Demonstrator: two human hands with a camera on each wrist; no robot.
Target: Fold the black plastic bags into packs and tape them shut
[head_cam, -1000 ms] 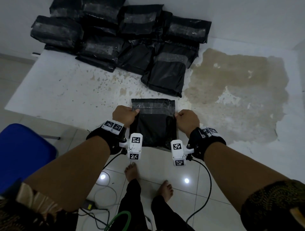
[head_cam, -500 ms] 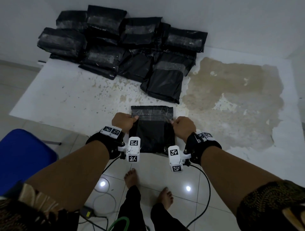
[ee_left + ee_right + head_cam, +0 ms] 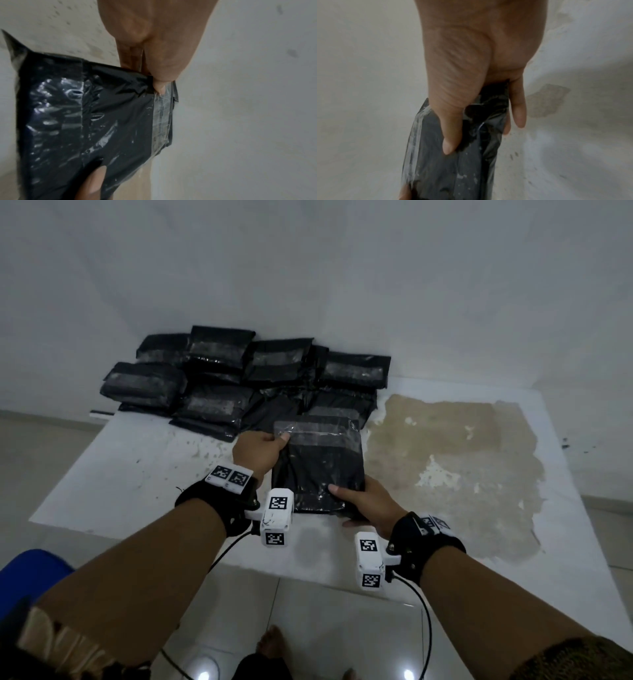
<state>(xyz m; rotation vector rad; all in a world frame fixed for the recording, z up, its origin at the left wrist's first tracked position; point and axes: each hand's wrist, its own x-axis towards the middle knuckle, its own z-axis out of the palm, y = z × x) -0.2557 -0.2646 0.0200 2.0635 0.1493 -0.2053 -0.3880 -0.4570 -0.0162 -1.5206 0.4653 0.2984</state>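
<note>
A folded black plastic pack with a clear tape band across its far end is held above the white table. My left hand pinches its far left corner, thumb on the tape. My right hand grips the near right corner, thumb on top and fingers underneath. In the left wrist view the pack hangs from my left hand at the taped edge. Seen from the right wrist, my right hand clamps the pack between thumb and fingers.
A pile of several taped black packs lies at the table's far left against the wall. A large brown worn patch covers the table's right half. A blue seat sits at lower left. Cables and my bare feet are on the tiled floor.
Both hands have lifted the pack off the table's near edge and carried it forward toward the pile. My right hand shifted from the pack's upper right side to its near right corner.
</note>
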